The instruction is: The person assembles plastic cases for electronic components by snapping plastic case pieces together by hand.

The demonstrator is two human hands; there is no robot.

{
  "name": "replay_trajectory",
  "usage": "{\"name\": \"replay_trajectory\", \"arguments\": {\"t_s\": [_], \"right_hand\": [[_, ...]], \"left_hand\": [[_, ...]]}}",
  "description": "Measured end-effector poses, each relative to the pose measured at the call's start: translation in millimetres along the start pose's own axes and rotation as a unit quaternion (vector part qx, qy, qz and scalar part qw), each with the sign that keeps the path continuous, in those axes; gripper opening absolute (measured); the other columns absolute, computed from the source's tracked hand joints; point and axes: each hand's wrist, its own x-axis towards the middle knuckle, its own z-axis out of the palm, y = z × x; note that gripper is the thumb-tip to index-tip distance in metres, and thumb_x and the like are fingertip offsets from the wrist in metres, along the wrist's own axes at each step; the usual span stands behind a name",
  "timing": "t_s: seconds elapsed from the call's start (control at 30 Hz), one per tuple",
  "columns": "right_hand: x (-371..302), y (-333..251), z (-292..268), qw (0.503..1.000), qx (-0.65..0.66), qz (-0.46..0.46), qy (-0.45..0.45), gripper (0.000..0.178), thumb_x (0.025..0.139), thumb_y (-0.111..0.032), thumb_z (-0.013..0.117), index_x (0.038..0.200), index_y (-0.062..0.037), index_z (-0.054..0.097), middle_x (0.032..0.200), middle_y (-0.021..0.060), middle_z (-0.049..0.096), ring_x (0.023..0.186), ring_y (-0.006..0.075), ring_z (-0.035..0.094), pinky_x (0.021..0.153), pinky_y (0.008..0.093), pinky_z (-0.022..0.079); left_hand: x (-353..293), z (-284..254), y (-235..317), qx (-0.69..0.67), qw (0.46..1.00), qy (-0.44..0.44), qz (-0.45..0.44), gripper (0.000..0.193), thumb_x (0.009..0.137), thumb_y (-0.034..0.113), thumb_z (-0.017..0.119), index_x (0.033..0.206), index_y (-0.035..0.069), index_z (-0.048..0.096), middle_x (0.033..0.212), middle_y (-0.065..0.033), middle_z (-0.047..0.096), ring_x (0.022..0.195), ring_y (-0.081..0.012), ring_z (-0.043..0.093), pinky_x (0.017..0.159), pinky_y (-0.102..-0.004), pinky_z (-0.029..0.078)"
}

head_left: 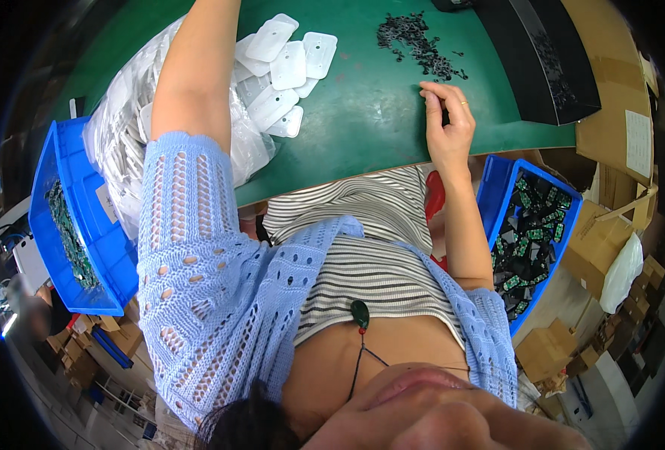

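On the table (370, 124): we see a green top across the upper part of the frame, its near edge bowed by the lens.
Right hand (451, 131): right of upper centre, we find it beside the black parts, fingers curled, thumb and forefinger only narrowly parted; we cannot tell whether a part sits between the tips.
Black parts (411, 36): we see a loose heap of small pieces at the top, right of centre, with strays trailing down toward those fingertips.
Left arm (194, 75): it crosses the bag and leaves by the top edge; the left hand is out of our sight, so we cannot tell its grip.
White plates (287, 66): upper left of centre, we see them overlapping in a loose pile just beside the bag.
Bag (250, 154): clear plastic, upper left, with more pale pieces inside.
Left bin (103, 232): blue, at the left, holding green boards (70, 229).
Right bin (491, 180): blue, right of centre, where we see green and black pieces mixed.
Black box (535, 56): long, upper right, near a carton (610, 94).
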Motion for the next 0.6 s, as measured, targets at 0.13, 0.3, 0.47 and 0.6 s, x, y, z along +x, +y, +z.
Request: {"name": "replay_trajectory", "arguments": {"t_s": [0.13, 0.3, 0.47, 0.6], "right_hand": [[1, 7, -3, 1.000, -0.010, 0.008, 0.018, 0.010, 0.082, 0.001, 0.057, 0.089, -0.0019, 0.063, 0.081, 0.0087, 0.060, 0.074, 0.0211, 0.056, 0.068, 0.0304, 0.045], [2, 8, 2, 1.000, 0.001, -0.010, 0.017, 0.010, 0.082, 0.000, 0.057, 0.089, -0.0021, 0.064, 0.080, 0.0079, 0.059, 0.070, 0.0185, 0.054, 0.064, 0.0288, 0.045], [3, 12, 1, 0.999, -0.011, -0.045, 0.012, 0.010, 0.082, -0.001, 0.058, 0.089, -0.0029, 0.065, 0.083, 0.0086, 0.060, 0.072, 0.0190, 0.055, 0.064, 0.0282, 0.046], [1, 17, -8, 0.996, -0.054, -0.062, 0.027, 0.010, 0.082, -0.001, 0.058, 0.089, -0.0030, 0.065, 0.085, 0.0095, 0.061, 0.077, 0.0210, 0.057, 0.066, 0.0288, 0.047]], "left_hand": [[12, 79, -13, 0.266, 0.854, 0.436, 0.095, 0.029, 0.089, 0.025, 0.058, 0.078, -0.002, 0.064, 0.061, -0.0074, 0.062, 0.045, -0.0120, 0.053, 0.039, -0.0226, 0.040], [-48, 109, -20, 0.337, 0.736, 0.509, 0.292, 0.026, 0.088, 0.026, 0.058, 0.085, 0.001, 0.060, 0.061, -0.0063, 0.061, 0.043, -0.0103, 0.050, 0.039, -0.0233, 0.037], [-181, 218, -84, 0.407, 0.794, 0.339, 0.298, 0.016, 0.088, 0.018, 0.055, 0.092, 0.004, 0.062, 0.070, -0.0042, 0.062, 0.058, -0.0114, 0.056, 0.052, -0.0252, 0.044], [-241, 252, -190, 0.431, 0.890, 0.054, 0.141, 0.022, 0.089, 0.022, 0.058, 0.087, 0.001, 0.062, 0.072, -0.0044, 0.063, 0.063, -0.0106, 0.059, 0.056, -0.0247, 0.047]]}}
